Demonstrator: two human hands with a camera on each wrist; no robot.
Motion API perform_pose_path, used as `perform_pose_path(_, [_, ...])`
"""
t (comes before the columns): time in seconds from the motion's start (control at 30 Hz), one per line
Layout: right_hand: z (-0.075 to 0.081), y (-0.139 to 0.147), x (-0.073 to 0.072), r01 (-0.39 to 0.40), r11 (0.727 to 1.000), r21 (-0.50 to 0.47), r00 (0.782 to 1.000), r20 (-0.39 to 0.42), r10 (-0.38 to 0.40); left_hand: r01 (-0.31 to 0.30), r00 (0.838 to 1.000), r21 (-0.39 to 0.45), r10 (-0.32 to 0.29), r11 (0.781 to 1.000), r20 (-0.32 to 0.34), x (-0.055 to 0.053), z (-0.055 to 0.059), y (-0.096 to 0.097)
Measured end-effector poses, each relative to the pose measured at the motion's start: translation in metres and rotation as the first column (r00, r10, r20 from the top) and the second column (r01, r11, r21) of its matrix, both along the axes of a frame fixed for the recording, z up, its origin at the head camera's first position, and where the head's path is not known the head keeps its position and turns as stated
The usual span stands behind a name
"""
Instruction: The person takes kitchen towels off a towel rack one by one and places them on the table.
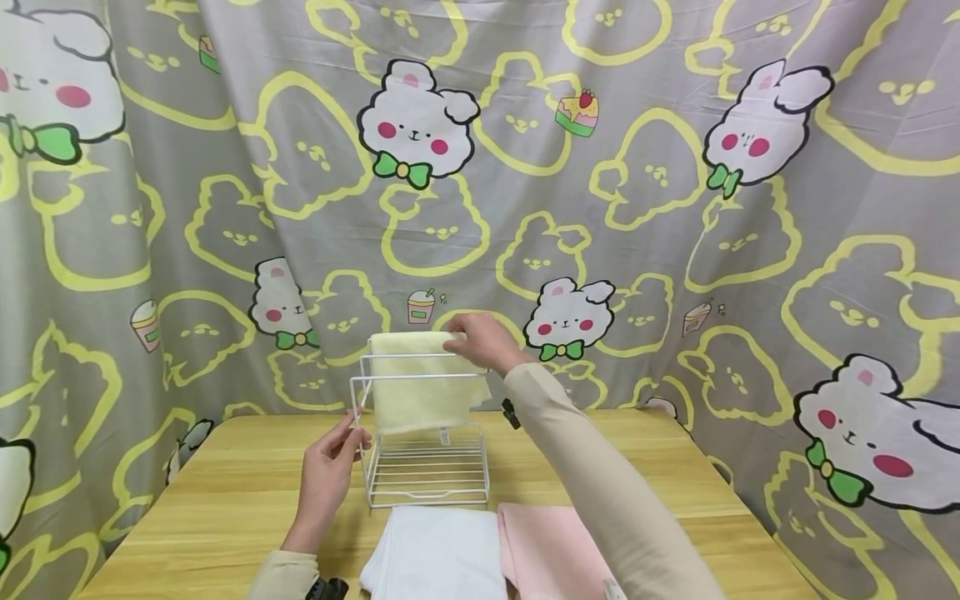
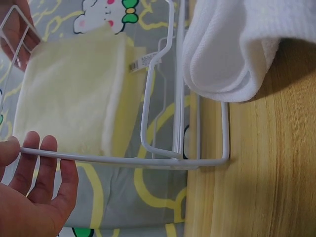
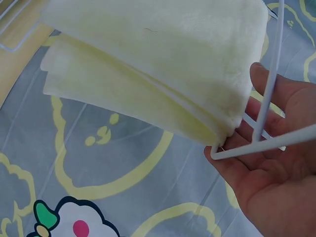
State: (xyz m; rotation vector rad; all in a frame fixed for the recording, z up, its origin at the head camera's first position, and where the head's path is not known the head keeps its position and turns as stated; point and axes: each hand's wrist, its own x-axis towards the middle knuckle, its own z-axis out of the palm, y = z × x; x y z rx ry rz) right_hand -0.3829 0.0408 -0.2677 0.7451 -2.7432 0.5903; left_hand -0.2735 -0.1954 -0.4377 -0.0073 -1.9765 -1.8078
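A pale yellow folded towel hangs over a rear top bar of a white wire rack. My left hand holds the rack's left upright; in the left wrist view, thumb and fingers are around that wire. At the towel's upper right edge, my right hand pinches the cloth close to the rack's bars. The right wrist view shows the thumb at the towel's edge and other fingers partly hidden behind the towel and wire. A small white label sticks out below the towel.
A folded white towel lies in front of the rack, with a folded pink towel to its right, partly under my right sleeve. All stand on a wooden table. A patterned curtain hangs behind and at both sides.
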Motion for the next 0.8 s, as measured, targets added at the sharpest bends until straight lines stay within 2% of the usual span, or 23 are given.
perform_pose_path(0.37, [-0.003, -0.005, -0.008, 0.023, 1.000, 0.006, 0.999, 0.023, -0.023, -0.004, 1.000, -0.009, 0.004, 1.000, -0.008, 0.001, 0.001, 0.001])
perform_pose_path(0.6, [-0.007, -0.007, -0.011, 0.025, 0.998, -0.056, 0.995, 0.098, -0.019, 0.006, 1.000, -0.014, -0.006, 1.000, -0.007, 0.000, -0.001, 0.000])
perform_pose_path(0.8, [-0.010, -0.003, -0.011, -0.005, 0.992, -0.127, 0.993, 0.119, 0.020, 0.006, 1.000, -0.015, -0.006, 1.000, -0.008, 0.001, 0.000, 0.002])
